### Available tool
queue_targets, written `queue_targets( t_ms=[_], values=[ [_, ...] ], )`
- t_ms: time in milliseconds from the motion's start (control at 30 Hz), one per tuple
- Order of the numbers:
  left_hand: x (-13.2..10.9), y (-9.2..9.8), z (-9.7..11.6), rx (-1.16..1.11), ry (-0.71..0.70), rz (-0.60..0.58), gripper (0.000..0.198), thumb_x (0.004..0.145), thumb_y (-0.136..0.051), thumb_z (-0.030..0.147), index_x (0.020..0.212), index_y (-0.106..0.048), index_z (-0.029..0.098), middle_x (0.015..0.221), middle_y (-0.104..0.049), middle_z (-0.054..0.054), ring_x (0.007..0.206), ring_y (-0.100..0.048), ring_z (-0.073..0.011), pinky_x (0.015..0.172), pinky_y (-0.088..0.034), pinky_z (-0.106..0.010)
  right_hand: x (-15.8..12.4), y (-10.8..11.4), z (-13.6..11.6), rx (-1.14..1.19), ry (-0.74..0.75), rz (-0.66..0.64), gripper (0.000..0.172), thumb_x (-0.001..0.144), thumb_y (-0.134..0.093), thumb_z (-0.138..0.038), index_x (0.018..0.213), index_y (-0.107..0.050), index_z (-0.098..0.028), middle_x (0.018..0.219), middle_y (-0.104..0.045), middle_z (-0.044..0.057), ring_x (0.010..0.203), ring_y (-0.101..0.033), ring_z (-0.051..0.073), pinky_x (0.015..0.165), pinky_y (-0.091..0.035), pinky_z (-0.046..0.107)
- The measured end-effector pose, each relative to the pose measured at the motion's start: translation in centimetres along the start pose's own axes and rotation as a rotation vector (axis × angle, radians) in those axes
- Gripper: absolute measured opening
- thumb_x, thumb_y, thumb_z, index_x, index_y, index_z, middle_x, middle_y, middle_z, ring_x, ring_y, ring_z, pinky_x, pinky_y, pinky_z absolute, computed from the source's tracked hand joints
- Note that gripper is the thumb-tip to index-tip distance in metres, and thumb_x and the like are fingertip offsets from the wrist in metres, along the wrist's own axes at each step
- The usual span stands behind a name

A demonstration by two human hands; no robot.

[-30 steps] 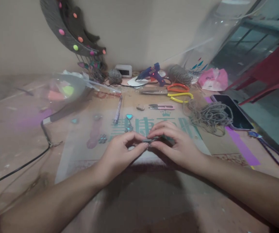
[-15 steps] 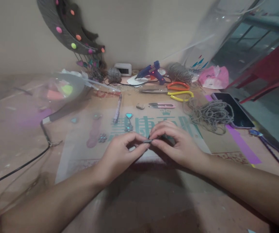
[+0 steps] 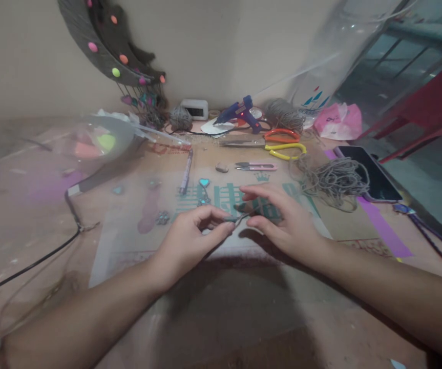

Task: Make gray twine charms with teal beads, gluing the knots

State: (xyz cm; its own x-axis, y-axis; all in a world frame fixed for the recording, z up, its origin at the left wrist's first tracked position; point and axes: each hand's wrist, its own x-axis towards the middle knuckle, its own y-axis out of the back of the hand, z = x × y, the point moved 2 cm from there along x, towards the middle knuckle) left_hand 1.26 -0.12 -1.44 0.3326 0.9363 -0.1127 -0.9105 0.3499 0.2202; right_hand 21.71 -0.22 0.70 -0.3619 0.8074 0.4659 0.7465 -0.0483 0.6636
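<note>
**A small grey piece held between your fingertips, low over the cardboard**

The small grey piece (image 3: 239,219) sits at the centre of the scene, just above the near half of the cardboard sheet (image 3: 128,246). It looks like a short, thin, dull strip, but it is too small to tell what it's made of.

Your left hand (image 3: 188,241) pinches its left end between thumb and forefinger, with the other fingers curled under. That grip seems to leave the rest of the length free. Your right hand (image 3: 284,223) meets its right end with the thumb tip low and the forefinger lifted and loosely spread. You cannot tell from here whether that hand grips the piece or only touches it.

Both wrists hang low, probably to steady such fine work. The flat cardboard, printed with green characters, appears to serve as a work mat.

Beyond your fingers lie a glossy teal heart charm (image 3: 204,182) and a slim purple pen (image 3: 185,174). Farther off are pink thread snips (image 3: 257,166) and orange and yellow scissors (image 3: 284,143). At the far edge stands a blue glue gun (image 3: 239,111). These tools lie in an arc that looks easy to reach.

To the right, a loose tangle of rough grey cord (image 3: 332,179) lies touching a dark phone (image 3: 372,174). A felt-like crescent hanging (image 3: 101,48) dotted with bright pompoms leans on the far wall.
</note>
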Motion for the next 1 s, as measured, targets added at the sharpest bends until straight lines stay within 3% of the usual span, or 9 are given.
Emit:
queue_targets(
  t_ms=[100, 200, 400, 700, 833, 1000],
  values=[
    [0.1, 0.1, -0.3, -0.02, 0.019, 0.0, 0.02, 0.084, -0.072, 0.039, 0.088, -0.072, 0.019, 0.081, -0.076, -0.003, 0.075, -0.068, -0.0168, 0.067, -0.049, -0.026, 0.1, 0.4, -0.2, 0.055, -0.015, 0.107, 0.006, 0.097, -0.061, -0.028, 0.1, -0.065, -0.024, 0.095, -0.072, 0.005, 0.095, -0.067, 0.021, 0.087, -0.053, 0.038],
    [0.1, 0.2, -0.4, -0.014, 0.026, 0.004, 0.021, 0.083, -0.073, 0.04, 0.087, -0.071, 0.019, 0.082, -0.076, -0.004, 0.076, -0.068, -0.0174, 0.068, -0.05, -0.027, 0.2, 0.4, -0.3, 0.077, 0.036, 0.084, 0.01, 0.097, -0.062, -0.024, 0.087, -0.066, -0.023, 0.088, -0.07, 0.004, 0.09, -0.067, 0.019, 0.085, -0.053, 0.036],
    [0.0, 0.3, 0.1, 0.012, 0.022, -0.01, 0.021, 0.082, -0.073, 0.039, 0.087, -0.073, 0.019, 0.082, -0.076, -0.003, 0.075, -0.068, -0.0171, 0.07, -0.05, -0.026, 0.1, -0.1, -0.3, 0.065, 0.045, 0.006, 0.013, 0.094, -0.068, -0.03, 0.104, -0.071, -0.023, 0.102, -0.072, 0.008, 0.102, -0.067, 0.022, 0.091, -0.053, 0.04],
    [0.0, 0.0, 0.8, 0.197, -0.152, -0.024, 0.011, 0.085, -0.072, 0.03, 0.081, -0.073, 0.02, 0.076, -0.075, 0.002, 0.071, -0.065, -0.0137, 0.068, -0.048, -0.023, 0.1, -0.6, -0.4, 0.05, 0.097, -0.071, 0.004, 0.093, -0.065, -0.023, 0.09, -0.067, -0.022, 0.094, -0.072, 0.006, 0.096, -0.066, 0.021, 0.09, -0.05, 0.04],
    [0.1, -0.1, 0.7, 0.197, -0.149, -0.036, 0.012, 0.086, -0.07, 0.03, 0.082, -0.072, 0.02, 0.076, -0.074, 0.002, 0.07, -0.064, -0.0134, 0.068, -0.047, -0.024, 0.1, -0.6, -0.3, 0.01, 0.147, -0.088, 0.01, 0.097, -0.061, -0.029, 0.096, -0.067, -0.021, 0.097, -0.073, 0.007, 0.098, -0.065, 0.023, 0.092, -0.048, 0.042],
    [0.2, 0.0, 0.1, 0.067, -0.044, -0.006, 0.015, 0.084, -0.07, 0.035, 0.084, -0.07, 0.019, 0.079, -0.073, 0.0, 0.073, -0.065, -0.0146, 0.07, -0.048, -0.026, 0.0, -0.1, 0.1, -0.023, 0.13, -0.009, 0.046, 0.098, -0.057, -0.048, 0.134, -0.055, -0.019, 0.111, -0.072, 0.011, 0.103, -0.065, 0.024, 0.091, -0.05, 0.042]
  ],
)
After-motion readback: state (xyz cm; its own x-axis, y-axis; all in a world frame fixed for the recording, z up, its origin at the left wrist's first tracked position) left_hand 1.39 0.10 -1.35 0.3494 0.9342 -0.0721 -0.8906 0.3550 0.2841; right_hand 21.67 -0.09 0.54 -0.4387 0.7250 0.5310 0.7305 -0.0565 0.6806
